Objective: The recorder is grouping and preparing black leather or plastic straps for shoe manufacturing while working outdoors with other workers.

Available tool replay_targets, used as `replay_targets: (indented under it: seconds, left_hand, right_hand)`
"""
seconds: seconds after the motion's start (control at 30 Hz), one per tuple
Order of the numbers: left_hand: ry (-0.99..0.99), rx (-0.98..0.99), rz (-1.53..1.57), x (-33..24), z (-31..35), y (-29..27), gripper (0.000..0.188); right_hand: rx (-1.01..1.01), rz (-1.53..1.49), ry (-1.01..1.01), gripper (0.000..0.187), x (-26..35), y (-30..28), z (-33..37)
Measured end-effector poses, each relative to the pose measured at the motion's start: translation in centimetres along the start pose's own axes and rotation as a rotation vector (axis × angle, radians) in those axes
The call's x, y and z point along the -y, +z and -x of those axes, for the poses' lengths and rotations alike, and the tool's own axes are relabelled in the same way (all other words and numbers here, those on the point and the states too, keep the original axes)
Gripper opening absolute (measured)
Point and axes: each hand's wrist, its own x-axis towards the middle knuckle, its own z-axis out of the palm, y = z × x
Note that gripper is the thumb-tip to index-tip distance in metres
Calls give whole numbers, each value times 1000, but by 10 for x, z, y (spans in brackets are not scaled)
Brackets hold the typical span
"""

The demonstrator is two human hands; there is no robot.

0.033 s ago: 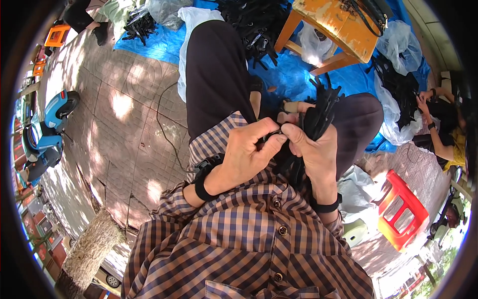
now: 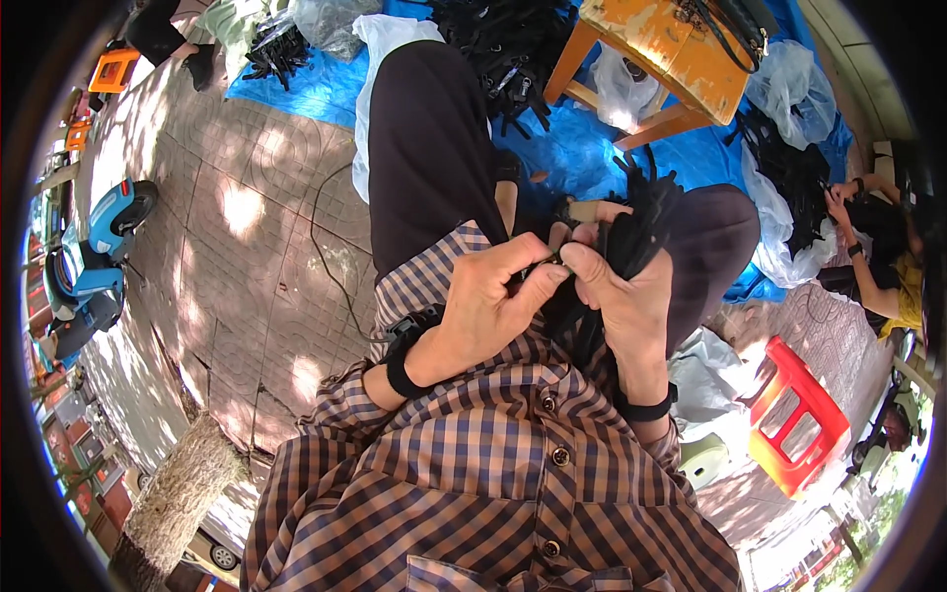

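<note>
A bundle of black straps (image 2: 646,222) stands up out of my right hand (image 2: 626,306), whose fingers are closed around it, with more black strap ends hanging below the palm. My left hand (image 2: 488,306) pinches thumb against forefinger right beside the right thumb. Between the two sets of fingertips is a small dark piece, mostly hidden, so I cannot make out what it is. Both hands are held over my lap, between my knees. Beyond them a large pile of black straps (image 2: 503,59), some with metal clips, lies on a blue tarp (image 2: 552,158).
A worn wooden stool (image 2: 661,54) stands on the tarp beside clear plastic bags (image 2: 794,94). At right, a co-worker's hands (image 2: 838,202) are at another strap pile (image 2: 779,173). A red plastic stool (image 2: 799,419) is lower right. Left are a blue scooter (image 2: 94,266) and a tree trunk (image 2: 178,493).
My right hand and the strap bundle have shifted very slightly up and to the right, and the bundle's top looks a little blurred. My left hand is nearly still.
</note>
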Motion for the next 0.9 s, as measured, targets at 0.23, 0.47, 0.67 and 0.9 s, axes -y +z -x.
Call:
replay_targets:
  seconds: [0.23,0.47,0.67,0.9]
  left_hand:
    - [-228,121,262,5,-2,1,20]
    - [-412,143,365,5,-11,-1,19]
    - [-309,121,193,12,-16,6,22]
    - [-122,25,295,17,-132,-21,31]
  right_hand:
    - [-202,87,-70,26,11,6,-6]
    - [-164,290,-112,21,7,3,-13]
    - [-230,462,-289,25,-17,1,-12]
    - [-61,-468,179,20,-1,-29,-38]
